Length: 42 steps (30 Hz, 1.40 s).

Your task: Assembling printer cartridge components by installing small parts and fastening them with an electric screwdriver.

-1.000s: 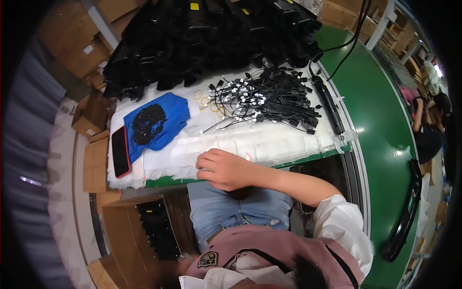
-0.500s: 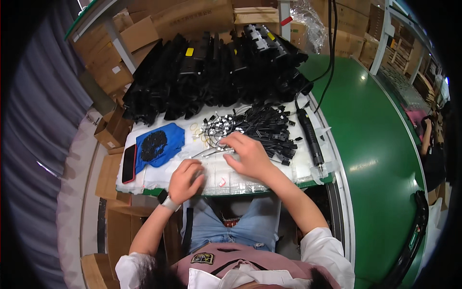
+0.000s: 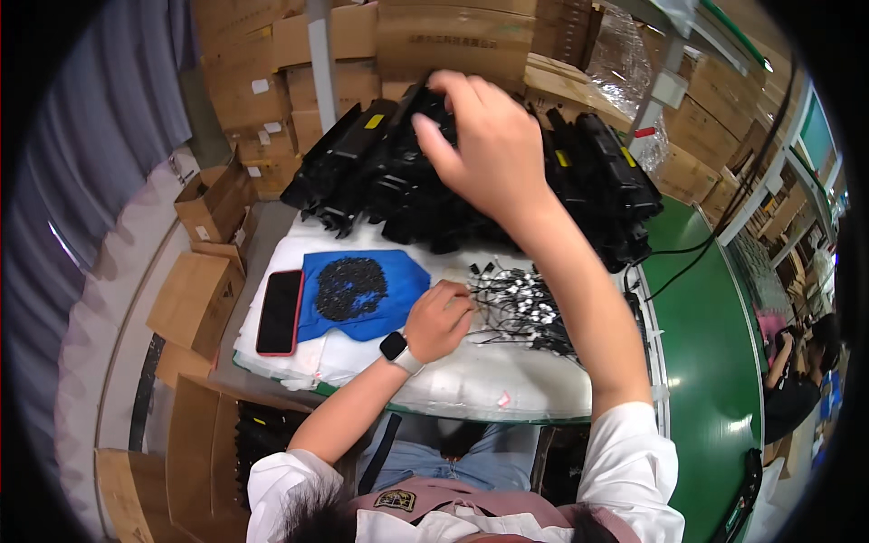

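Phone [image 3: 280,310] left of cloth [image 3: 362,291]; cables [image 3: 520,308] right.

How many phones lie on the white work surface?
1: a dark phone with a red edge lies at the left end of the white work surface, beside the blue cloth. Others may be hidden.

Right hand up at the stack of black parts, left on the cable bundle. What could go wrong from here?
1. The black parts are heaped loosely; the right hand reaching into the top might tip neighbours down onto the white pad.
2. The left hand rests at the tangled cables; pulling one could drag several along.
3. The phone lies near the pad's left edge and the small black pieces sit loose on the blue cloth; a nudge could scatter them.
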### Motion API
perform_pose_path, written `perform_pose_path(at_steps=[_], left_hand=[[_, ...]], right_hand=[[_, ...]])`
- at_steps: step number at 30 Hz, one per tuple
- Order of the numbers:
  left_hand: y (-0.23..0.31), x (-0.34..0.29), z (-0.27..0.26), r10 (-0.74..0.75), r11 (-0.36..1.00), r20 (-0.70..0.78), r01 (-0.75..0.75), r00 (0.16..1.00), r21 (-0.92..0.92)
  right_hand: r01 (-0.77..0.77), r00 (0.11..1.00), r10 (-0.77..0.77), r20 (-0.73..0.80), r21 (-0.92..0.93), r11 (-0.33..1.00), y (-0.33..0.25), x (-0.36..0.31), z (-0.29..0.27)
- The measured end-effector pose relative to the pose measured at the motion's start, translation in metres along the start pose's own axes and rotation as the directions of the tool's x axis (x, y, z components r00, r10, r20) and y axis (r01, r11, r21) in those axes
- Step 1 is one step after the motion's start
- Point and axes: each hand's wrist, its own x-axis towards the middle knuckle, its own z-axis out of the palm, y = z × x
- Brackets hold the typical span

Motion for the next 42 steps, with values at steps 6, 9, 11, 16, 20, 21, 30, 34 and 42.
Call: perform_pose_path(at_steps=[6, 9, 11, 16, 20, 21, 30, 34, 42], left_hand=[[-0.015, -0.001, 0.001, -0.048, 0.997, -0.066, 0.043, 0.997, -0.069], [-0.017, -0.006, -0.003, -0.031, 0.996, -0.072, 0.025, 0.997, -0.08], [-0.016, -0.009, -0.003, -0.024, 0.996, -0.092, 0.016, 0.995, -0.086], [-0.01, -0.011, -0.001, 0.033, 0.995, -0.098, -0.042, 0.995, -0.092], [-0.009, -0.008, -0.001, -0.031, 0.988, -0.045, 0.024, 0.999, -0.15], [-0.011, -0.009, -0.003, -0.04, 0.989, -0.042, 0.033, 0.998, -0.147], [-0.007, 0.011, -0.021, -0.176, 0.962, -0.165, 0.134, 0.97, -0.238], [0.008, 0.064, -0.039, -0.25, 0.967, -0.427, 0.203, 0.869, -0.152], [-0.019, 0.121, -0.019, -0.236, 0.94, -0.322, 0.299, 0.917, 0.165]], right_hand=[[-0.156, 0.568, 0.541, 0.62, -0.565, 0.81, 0.008, 0.087, 0.092], [-0.205, 0.439, 0.589, 0.679, -0.562, 0.801, 0.014, 0.087, 0.116], [-0.36, 0.316, 0.687, 0.655, -0.587, 0.725, 0.019, 0.088, 0.125], [-0.632, 0.227, 0.606, 0.762, -0.358, 0.687, 0.057, 0.086, 0.134], [-0.831, 0.265, 0.621, 0.738, -0.151, 0.535, 0.085, 0.069, 0.133], [-0.879, 0.284, 0.588, 0.757, -0.039, 0.475, 0.083, 0.069, 0.13], [-0.902, 0.301, 0.5, 0.812, 0.413, -0.128, 0.127, 0.075, 0.141], [-0.795, 0.337, 0.564, 0.754, 0.549, -0.259, 0.112, 0.078, 0.141], [-0.635, 0.68, 0.411, 0.607, 0.768, -0.083, 0.049, 0.095, 0.094]])
